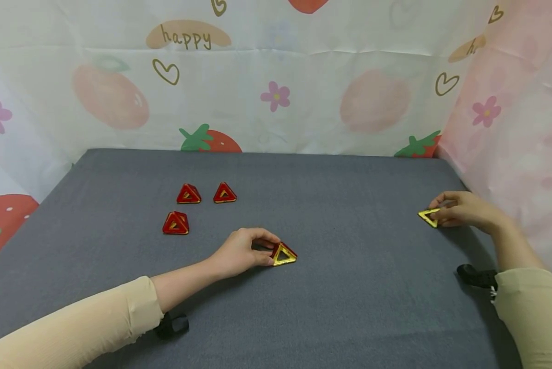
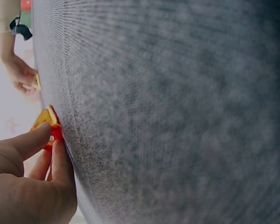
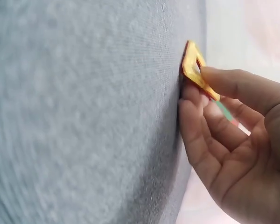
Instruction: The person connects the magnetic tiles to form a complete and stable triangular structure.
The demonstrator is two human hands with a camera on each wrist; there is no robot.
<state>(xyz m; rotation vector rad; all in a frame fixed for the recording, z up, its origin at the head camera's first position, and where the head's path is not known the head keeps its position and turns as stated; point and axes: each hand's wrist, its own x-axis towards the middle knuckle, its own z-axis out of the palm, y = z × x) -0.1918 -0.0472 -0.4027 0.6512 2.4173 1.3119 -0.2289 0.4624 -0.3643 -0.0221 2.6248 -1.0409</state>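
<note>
My left hand (image 1: 241,251) reaches to the middle of the table and pinches a red and gold triangle frame piece (image 1: 285,262) between thumb and fingers. It looks like a small pyramid, with a gold face to the front. In the left wrist view the piece (image 2: 47,115) is at the fingertips, close to the cloth. Far to the right, my right hand (image 1: 469,210) pinches a flat gold triangle frame (image 1: 425,219). The right wrist view shows this triangle (image 3: 191,60) tilted, with a thin red edge and the thumb on its gold face.
Three red and gold pyramids stand at the left of the table: one at the back (image 1: 188,195), another beside it (image 1: 224,193) and a third nearer (image 1: 176,224). Grey cloth (image 1: 349,287) covers the table. Printed curtains (image 1: 312,102) rise behind and at both sides.
</note>
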